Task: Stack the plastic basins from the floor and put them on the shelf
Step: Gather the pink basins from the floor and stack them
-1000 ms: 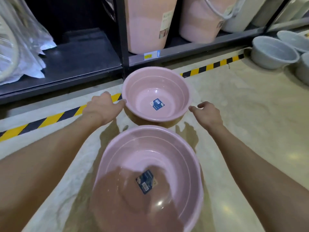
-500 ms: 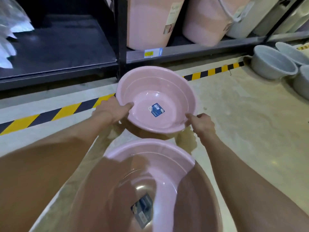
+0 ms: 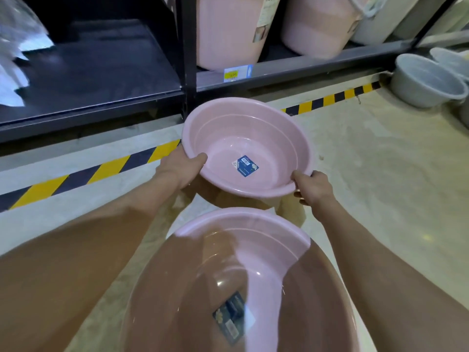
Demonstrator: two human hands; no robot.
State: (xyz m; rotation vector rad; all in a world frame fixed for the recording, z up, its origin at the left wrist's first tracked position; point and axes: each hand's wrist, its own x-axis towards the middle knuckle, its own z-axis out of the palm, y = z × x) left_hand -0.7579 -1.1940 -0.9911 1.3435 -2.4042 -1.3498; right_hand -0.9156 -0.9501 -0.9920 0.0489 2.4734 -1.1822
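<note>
Polished cream floor [image 3: 380, 179], marked with a yellow-and-black hazard stripe [image 3: 101, 171], is shown running along the foot of a dark metal shelf [image 3: 96, 80]. A pink basin [image 3: 247, 148] is held clear of the floor, tilted toward the camera, just in front of the shelf upright. Its near-left rim is pinched by the left hand [image 3: 180, 168], the thumb laid over the lip and the fingers hidden beneath. Its near-right rim is gripped by the right hand [image 3: 313, 188], the fingers curled under the edge. A second pink basin [image 3: 243, 280] rests on the floor directly below and nearer the viewer, between the forearms, apparently untouched. Grey basins [image 3: 429, 80] stand well apart at the far right, and pink buckets [image 3: 231, 29] occupy the right-hand shelf bay.

Risks are judged as follows. Both grips are placed on the near half of the rim only, so the far edge is left unsupported; further tilting may let the smooth plastic slide out of the pinch. Nesting into the lower basin may be spoiled if the held basin is lowered off-centre, the rims then catching and the lower basin being pushed across the glossy floor. The blue label [image 3: 245, 166] inside the held basin may be creased by later nesting. The shelf upright lies close enough to be struck on lifting.
</note>
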